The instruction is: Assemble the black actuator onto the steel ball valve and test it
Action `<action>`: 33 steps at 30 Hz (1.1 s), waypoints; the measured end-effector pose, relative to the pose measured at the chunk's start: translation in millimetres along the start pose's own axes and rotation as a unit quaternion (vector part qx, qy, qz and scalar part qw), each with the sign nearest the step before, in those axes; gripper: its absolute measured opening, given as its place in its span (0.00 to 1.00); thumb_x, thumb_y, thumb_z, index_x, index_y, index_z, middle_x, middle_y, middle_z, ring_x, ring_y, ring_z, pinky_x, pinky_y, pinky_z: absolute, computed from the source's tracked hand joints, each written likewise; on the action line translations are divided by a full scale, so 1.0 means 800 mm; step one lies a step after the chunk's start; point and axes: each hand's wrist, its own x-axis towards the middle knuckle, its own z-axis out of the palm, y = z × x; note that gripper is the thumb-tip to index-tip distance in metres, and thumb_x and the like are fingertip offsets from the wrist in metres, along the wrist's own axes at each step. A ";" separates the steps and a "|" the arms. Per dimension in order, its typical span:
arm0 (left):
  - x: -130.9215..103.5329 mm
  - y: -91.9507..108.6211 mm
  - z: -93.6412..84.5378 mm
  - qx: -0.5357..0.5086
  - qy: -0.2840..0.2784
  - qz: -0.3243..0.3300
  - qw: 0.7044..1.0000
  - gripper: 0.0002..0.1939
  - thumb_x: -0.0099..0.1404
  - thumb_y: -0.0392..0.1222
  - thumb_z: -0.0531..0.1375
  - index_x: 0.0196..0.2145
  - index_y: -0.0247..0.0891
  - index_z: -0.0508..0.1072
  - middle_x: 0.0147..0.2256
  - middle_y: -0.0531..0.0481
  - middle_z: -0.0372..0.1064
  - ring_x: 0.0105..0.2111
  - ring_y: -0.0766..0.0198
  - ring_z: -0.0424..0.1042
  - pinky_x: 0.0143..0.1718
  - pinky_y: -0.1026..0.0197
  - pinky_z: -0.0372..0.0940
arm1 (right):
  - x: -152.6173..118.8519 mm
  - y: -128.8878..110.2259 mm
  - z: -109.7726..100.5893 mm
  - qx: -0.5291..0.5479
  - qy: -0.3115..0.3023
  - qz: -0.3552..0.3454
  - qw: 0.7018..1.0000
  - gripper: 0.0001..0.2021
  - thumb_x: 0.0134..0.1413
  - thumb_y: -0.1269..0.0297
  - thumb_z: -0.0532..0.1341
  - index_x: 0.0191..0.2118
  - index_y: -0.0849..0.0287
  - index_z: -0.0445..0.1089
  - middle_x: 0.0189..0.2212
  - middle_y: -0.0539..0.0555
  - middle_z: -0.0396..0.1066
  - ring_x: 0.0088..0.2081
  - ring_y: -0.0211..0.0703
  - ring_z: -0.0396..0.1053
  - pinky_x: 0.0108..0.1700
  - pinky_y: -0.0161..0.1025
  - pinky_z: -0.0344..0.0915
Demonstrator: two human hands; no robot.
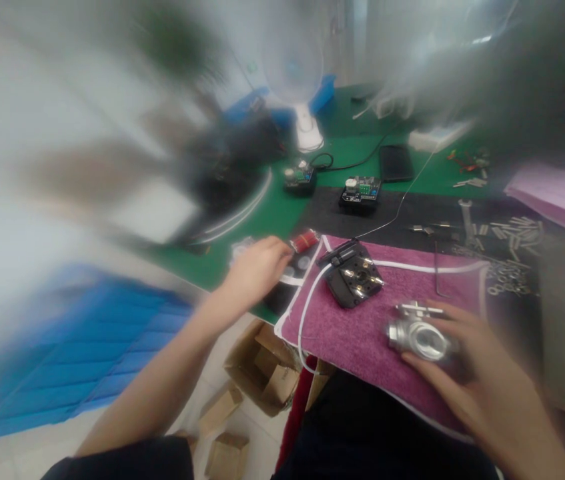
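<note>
Across the desk point(272, 217), my left hand point(261, 265) reaches in beside a red roll point(305, 241), fingers curled, their hold impossible to tell. A black device point(346, 288) lies on purple cloth point(322, 333). My right hand point(485, 363) closes thumb and fingers around a metal fitting point(418, 338) near the cloth's right edge, seemingly mid-pickup; next calls for steady grip.

Gap on purple cloth point(343, 335), black housing point(347, 285) left, metal fitting point(406, 335) right

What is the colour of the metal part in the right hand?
The metal part is shiny silver; it shows best in the head view.
</note>
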 end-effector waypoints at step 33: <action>-0.046 0.230 0.028 -0.309 0.156 0.232 0.909 0.21 0.74 0.29 0.60 0.63 0.38 0.68 0.62 0.46 0.68 0.65 0.60 0.66 0.70 0.54 0.64 | 0.012 -0.022 -0.022 -0.007 0.063 0.003 0.998 0.27 0.60 0.63 0.70 0.60 0.58 0.62 0.54 0.59 0.67 0.56 0.51 0.66 0.58 0.50 0.66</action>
